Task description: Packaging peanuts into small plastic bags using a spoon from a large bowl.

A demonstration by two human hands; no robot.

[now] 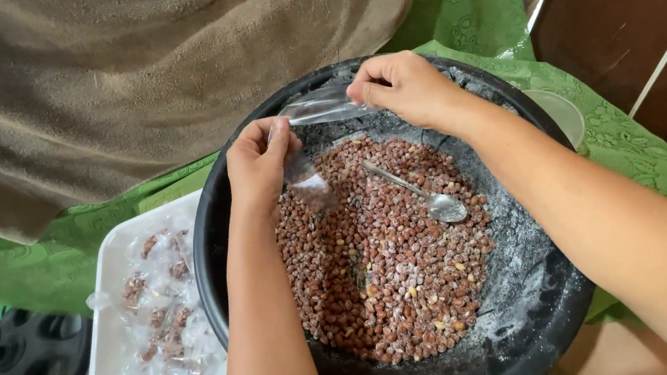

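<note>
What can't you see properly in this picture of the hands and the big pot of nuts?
- Head view: the clear plastic bag is see-through and crumpled between the left hand and right hand, so whether it holds anything is unclear.
- The black pot has its near rim cut off by the bottom edge.
- The white tray with filled packets is cut off at the bottom.
- The pale dish is mostly hidden behind the pot.
</note>
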